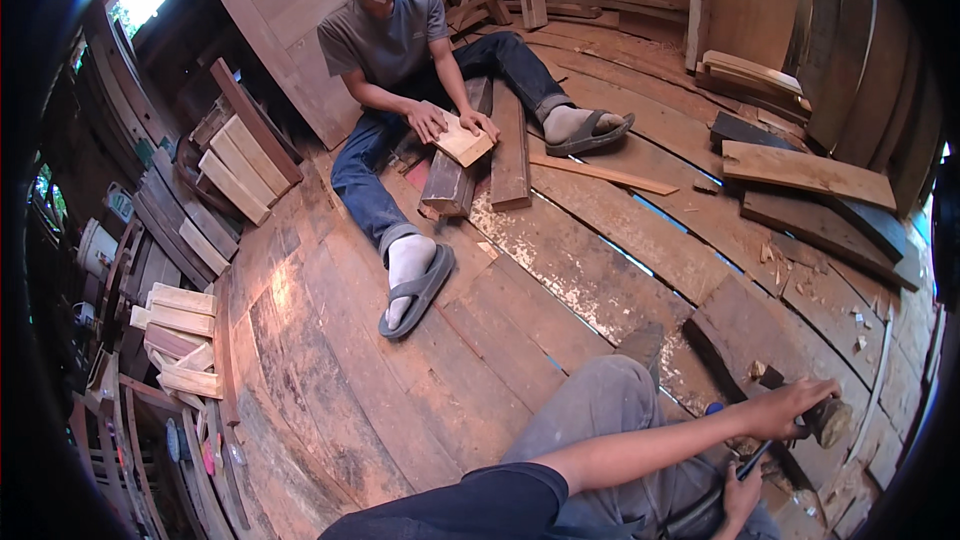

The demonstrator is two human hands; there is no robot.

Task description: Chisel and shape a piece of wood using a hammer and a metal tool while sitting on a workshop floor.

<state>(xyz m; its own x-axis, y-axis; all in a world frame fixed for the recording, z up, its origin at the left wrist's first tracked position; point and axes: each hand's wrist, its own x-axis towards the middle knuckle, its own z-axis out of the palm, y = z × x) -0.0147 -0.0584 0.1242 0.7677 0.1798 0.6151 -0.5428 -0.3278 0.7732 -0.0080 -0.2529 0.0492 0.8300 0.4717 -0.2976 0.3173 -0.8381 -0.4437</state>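
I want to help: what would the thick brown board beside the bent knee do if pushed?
The thick brown board is probably stiff, as thick wood hardly bends, and likely heavy, being wide with a deep edge. Its broad, flat shape suggests it would slide, not roll.

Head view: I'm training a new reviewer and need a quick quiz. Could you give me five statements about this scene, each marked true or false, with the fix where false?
1. The wearer's right hand is empty. False: it grips a dark, stick-like handle.
2. The co-worker has both hands on a pale wooden block. True.
3. The wearer's left hand touches that pale block. False: it is low on the right, by a round-ended wooden piece.
4. Pale shavings lie on the floorboards. True.
5. The co-worker is barefoot. False: they wear light socks and dark sandals.
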